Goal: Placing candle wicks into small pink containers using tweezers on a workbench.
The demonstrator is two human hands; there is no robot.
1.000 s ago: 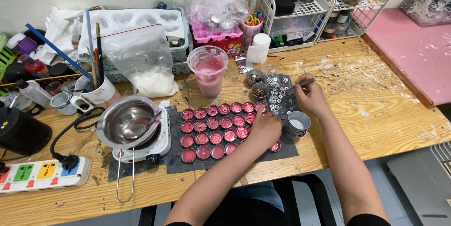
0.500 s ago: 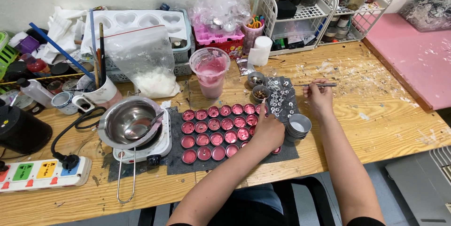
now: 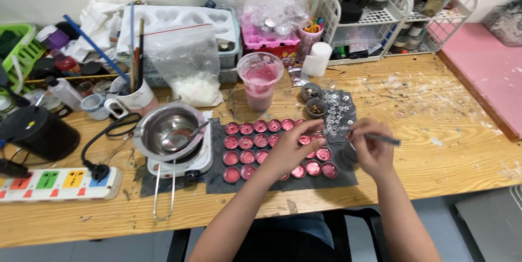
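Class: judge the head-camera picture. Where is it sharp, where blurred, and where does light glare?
Head view: even, soft light with only faint shadows; the steel pan shows bright glare; the pink tealight cups are fairly sharp; the left hand, right hand and tweezers are slightly motion-blurred; the table edge bows from wide-angle distortion.

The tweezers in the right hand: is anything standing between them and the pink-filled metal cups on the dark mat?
Yes. The left hand hovers over the cups, directly beside the tweezers in the right hand. It covers several middle cups; the rightmost ones stay exposed.
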